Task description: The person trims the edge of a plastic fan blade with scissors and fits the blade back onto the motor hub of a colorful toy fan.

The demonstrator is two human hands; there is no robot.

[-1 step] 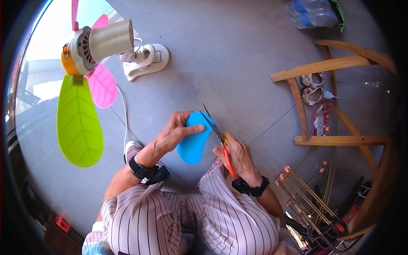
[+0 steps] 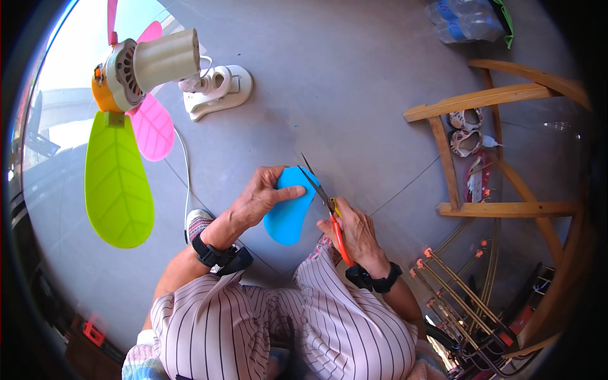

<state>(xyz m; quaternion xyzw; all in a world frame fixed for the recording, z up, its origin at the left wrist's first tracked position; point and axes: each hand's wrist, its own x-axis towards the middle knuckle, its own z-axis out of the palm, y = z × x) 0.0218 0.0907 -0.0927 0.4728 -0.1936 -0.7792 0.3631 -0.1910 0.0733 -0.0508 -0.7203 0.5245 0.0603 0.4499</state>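
A light blue flat piece with a rounded, narrowing outline (image 2: 287, 218) is pinched in my left hand (image 2: 269, 196), whose thumb lies across its upper part. My right hand (image 2: 354, 231) grips scissors (image 2: 339, 244) with red and yellow handles. Their slim blades point up and to the left over the blue piece's upper right edge, parted slightly at the tips. Both hands are raised between my knees, which are covered in pink striped cloth (image 2: 202, 329).
A fan with green and pink leaf-shaped blades (image 2: 117, 183) stands at the left, by a white base (image 2: 231, 88) and cord. Wooden frames (image 2: 487, 209), patterned shoes (image 2: 466, 142) and long metal rods (image 2: 456, 291) are at the right. Water bottles (image 2: 468, 22) lie upper right.
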